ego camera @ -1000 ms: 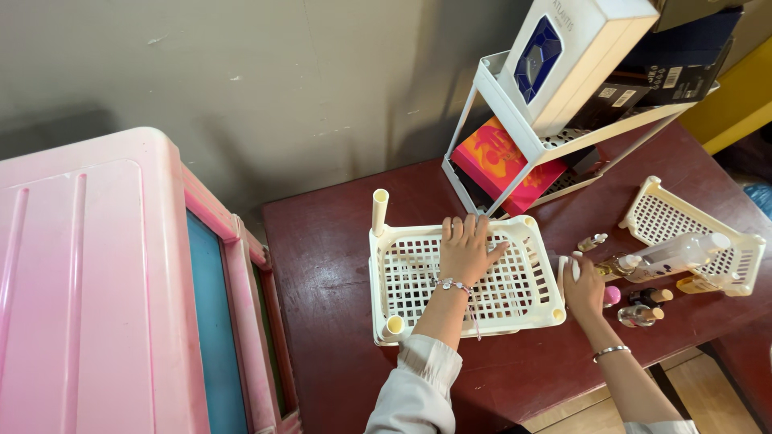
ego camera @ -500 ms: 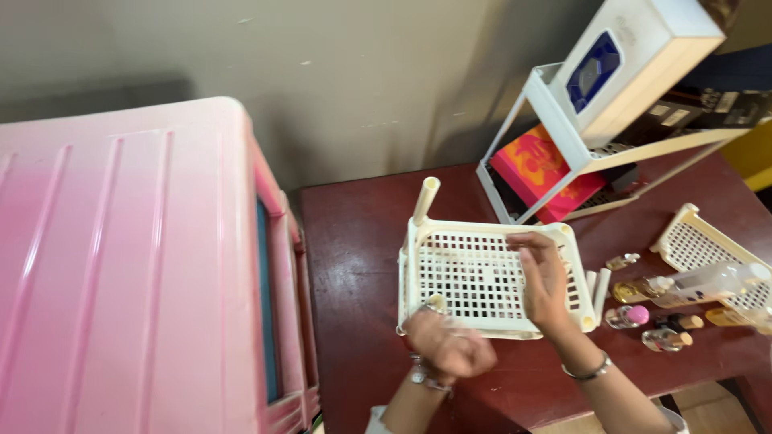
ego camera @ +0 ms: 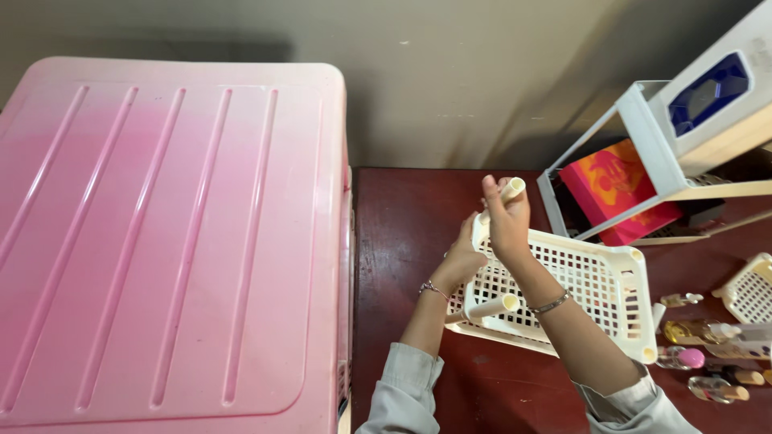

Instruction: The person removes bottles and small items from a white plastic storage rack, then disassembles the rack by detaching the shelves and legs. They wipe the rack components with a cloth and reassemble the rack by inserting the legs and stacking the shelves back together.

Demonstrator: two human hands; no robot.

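Gripping a cream plastic tube post (ego camera: pixel 510 191) at the cream perforated plastic tray's (ego camera: pixel 599 281) corner, the right hand (ego camera: pixel 507 217) is fitting it while the left hand (ego camera: pixel 465 257) is steadying the tray on the dark red desk (ego camera: pixel 402 233); another post (ego camera: pixel 494 306) is already standing in place, other corners seemingly lacking posts.

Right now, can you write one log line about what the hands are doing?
right hand: grips post | left hand: on tray edge | second post: lower corner | table: under tray
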